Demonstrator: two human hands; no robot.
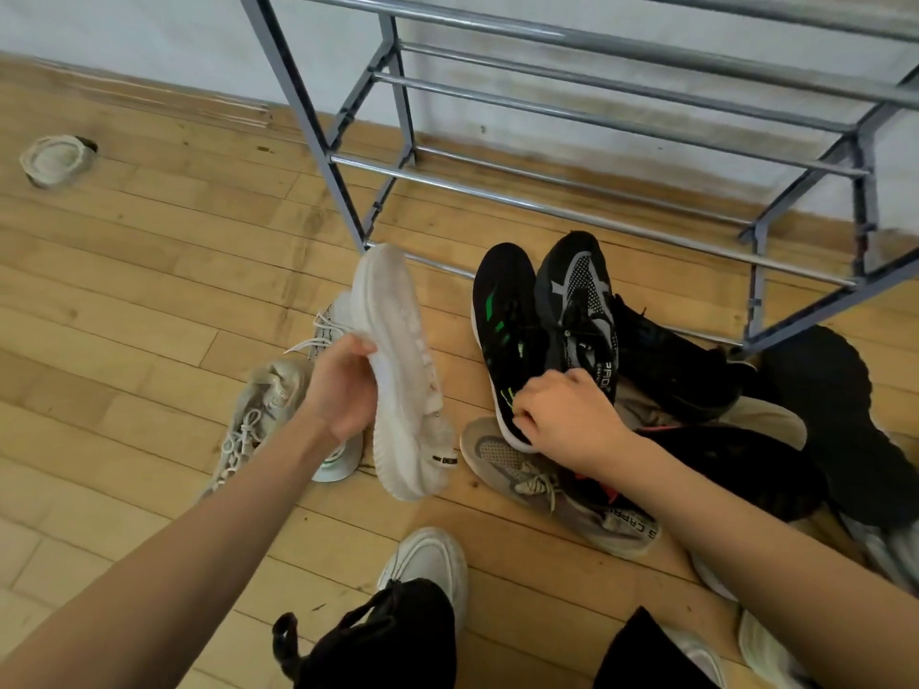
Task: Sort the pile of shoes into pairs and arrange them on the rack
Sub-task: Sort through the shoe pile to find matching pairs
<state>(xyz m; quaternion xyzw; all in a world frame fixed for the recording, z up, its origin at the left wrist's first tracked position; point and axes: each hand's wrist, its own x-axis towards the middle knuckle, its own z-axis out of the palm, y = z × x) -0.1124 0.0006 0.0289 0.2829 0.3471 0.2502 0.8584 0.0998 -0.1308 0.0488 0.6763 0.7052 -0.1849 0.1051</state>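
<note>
My left hand (pixel 343 385) grips a white knit sneaker (pixel 403 370), held on its side above the floor with the toe toward the rack. My right hand (pixel 562 415) is closed on the heel end of a black sneaker with green stripes (pixel 502 330) on top of the pile. Beside it lies a black and grey mesh sneaker (pixel 579 300). Under my right wrist sits a grey sneaker (pixel 522 469). More black shoes (pixel 815 415) lie at the right. A beige laced sneaker (pixel 263 415) rests on the floor left of my left hand. The metal rack (pixel 547 116) stands behind, its bars bare.
A wooden floor (pixel 124 290) spreads to the left, with a round pale object (pixel 57 159) near the wall. My own white shoes (pixel 432 559) and black trouser legs fill the bottom. A white wall (pixel 149 37) stands behind the rack.
</note>
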